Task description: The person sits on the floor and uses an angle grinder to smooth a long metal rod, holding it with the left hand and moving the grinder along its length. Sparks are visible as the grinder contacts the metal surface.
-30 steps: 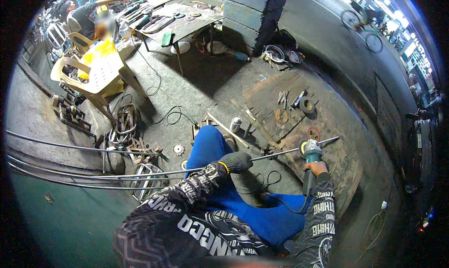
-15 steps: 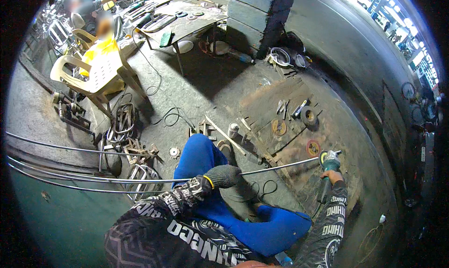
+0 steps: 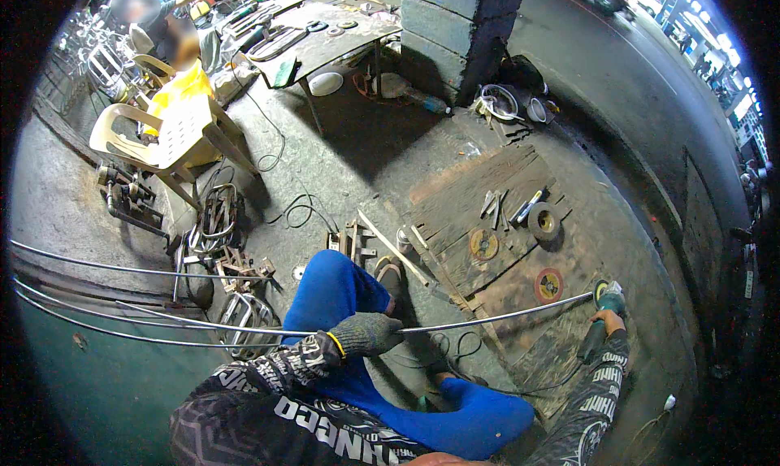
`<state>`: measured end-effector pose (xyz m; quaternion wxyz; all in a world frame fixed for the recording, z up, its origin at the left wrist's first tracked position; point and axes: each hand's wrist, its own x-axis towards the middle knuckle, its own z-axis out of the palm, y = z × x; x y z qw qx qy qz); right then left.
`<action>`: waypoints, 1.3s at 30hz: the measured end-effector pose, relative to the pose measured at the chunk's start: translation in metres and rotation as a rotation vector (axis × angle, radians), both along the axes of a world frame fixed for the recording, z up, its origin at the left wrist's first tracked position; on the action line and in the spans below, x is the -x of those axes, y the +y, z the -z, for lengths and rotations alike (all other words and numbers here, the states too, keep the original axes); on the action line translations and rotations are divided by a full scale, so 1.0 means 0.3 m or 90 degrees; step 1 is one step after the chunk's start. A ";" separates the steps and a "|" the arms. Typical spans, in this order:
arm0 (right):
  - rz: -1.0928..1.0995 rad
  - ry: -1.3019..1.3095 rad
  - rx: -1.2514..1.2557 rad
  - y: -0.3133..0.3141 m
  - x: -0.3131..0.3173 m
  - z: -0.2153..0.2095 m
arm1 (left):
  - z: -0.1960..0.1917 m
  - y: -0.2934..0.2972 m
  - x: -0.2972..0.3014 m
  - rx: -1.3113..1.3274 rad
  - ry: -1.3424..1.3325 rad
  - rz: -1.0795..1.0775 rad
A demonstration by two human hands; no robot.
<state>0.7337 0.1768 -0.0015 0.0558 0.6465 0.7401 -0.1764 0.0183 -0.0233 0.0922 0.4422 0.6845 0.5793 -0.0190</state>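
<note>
My left hand (image 3: 370,334), in a dark grey knitted glove with a yellow cuff edge, is closed around a long thin metal rod (image 3: 487,320). The rod runs from the far left across my blue trousers to the right. My bare right hand (image 3: 608,318) grips a teal angle grinder (image 3: 615,300), its dark body slanting down toward my sleeve. The grinder's disc is at the rod's right end; whether they touch is hard to tell. More rods (image 3: 122,264) lie on the left, roughly alongside the held one.
A wooden board (image 3: 520,247) bears cutting discs (image 3: 548,286), a thick grinding wheel (image 3: 544,221) and small tools. Left are bent metal frames (image 3: 244,316) and a plastic chair (image 3: 171,145). Behind stand a work table (image 3: 325,43) and grey blocks (image 3: 447,39). A person sits far left; a road runs right.
The grinder and my right hand have shifted right and slightly down in the picture. My left hand sits lower and further left, still on the rod. A vehicle shows more on the road.
</note>
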 end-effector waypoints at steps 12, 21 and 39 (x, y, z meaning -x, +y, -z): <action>0.033 -0.021 0.035 0.033 0.109 -0.071 | 0.055 -0.018 0.016 -0.067 -0.029 0.025; 0.123 -0.038 0.143 -0.117 0.499 -0.180 | 0.122 -0.015 0.037 -0.136 -0.060 0.059; 0.362 0.160 0.115 -0.525 1.188 -0.194 | 0.324 0.006 0.020 -0.244 -0.084 0.178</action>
